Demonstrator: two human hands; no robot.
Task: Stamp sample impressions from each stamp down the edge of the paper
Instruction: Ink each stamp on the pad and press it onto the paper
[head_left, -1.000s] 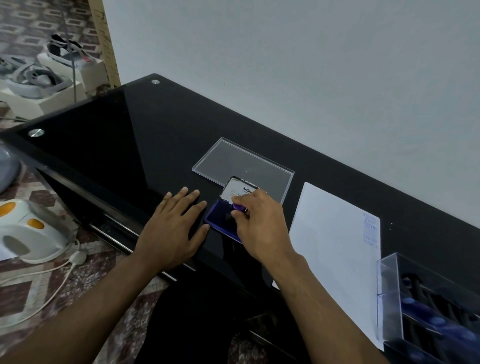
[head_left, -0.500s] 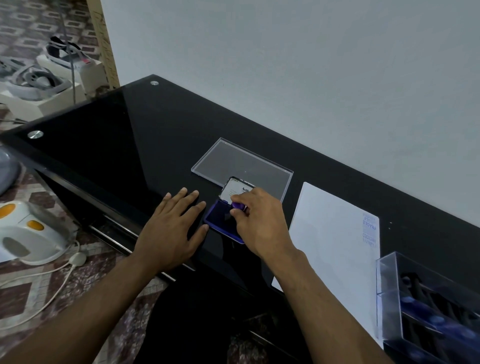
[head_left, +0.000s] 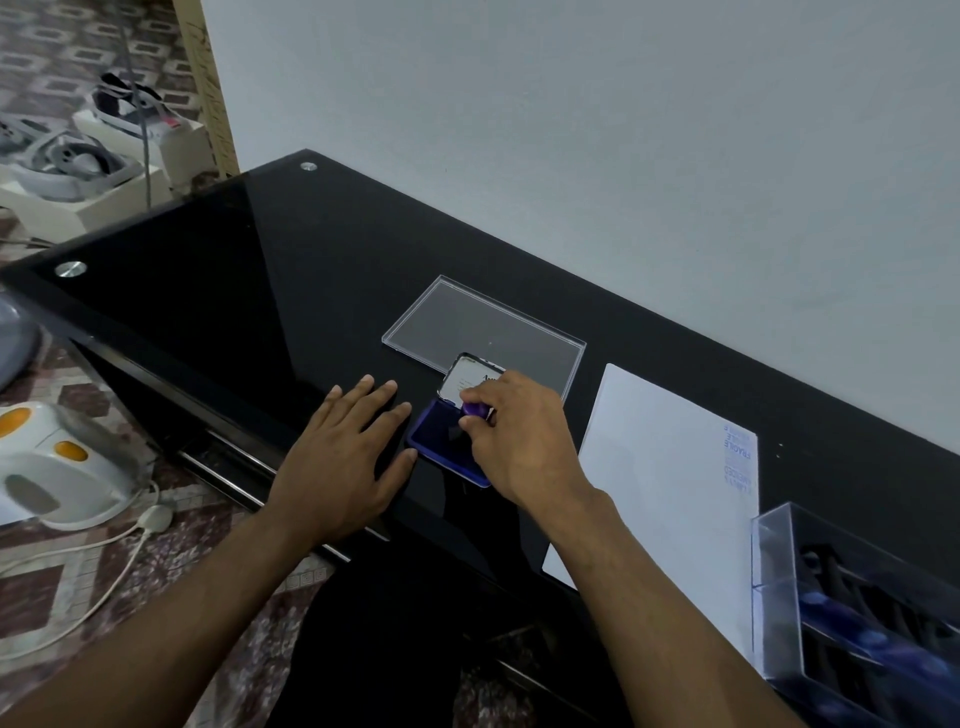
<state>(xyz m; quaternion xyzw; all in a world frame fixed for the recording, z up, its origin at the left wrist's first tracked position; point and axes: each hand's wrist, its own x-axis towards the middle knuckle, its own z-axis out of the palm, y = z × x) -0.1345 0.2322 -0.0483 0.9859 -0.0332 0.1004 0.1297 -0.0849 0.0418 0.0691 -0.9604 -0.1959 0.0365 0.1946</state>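
Note:
An open blue ink pad (head_left: 441, 441) lies on the black glass desk (head_left: 311, 291), its lid (head_left: 465, 379) flipped up behind it. My right hand (head_left: 519, 441) grips a purple-handled stamp (head_left: 475, 410) and holds it down on the pad. My left hand (head_left: 343, 457) rests flat on the desk, fingers spread, touching the pad's left edge. To the right lies a white sheet of paper (head_left: 660, 493) with several blue impressions (head_left: 740, 457) along its far right edge.
A clear plastic lid (head_left: 478, 327) lies behind the ink pad. A clear box (head_left: 862, 613) holding several more stamps stands at the right, on the paper's near corner. A grey wall runs behind the desk. An iron (head_left: 47, 462) with its cord sits on the floor to the left.
My right hand has shifted very slightly on the ink pad with the stamp. My left hand has stayed flat in place.

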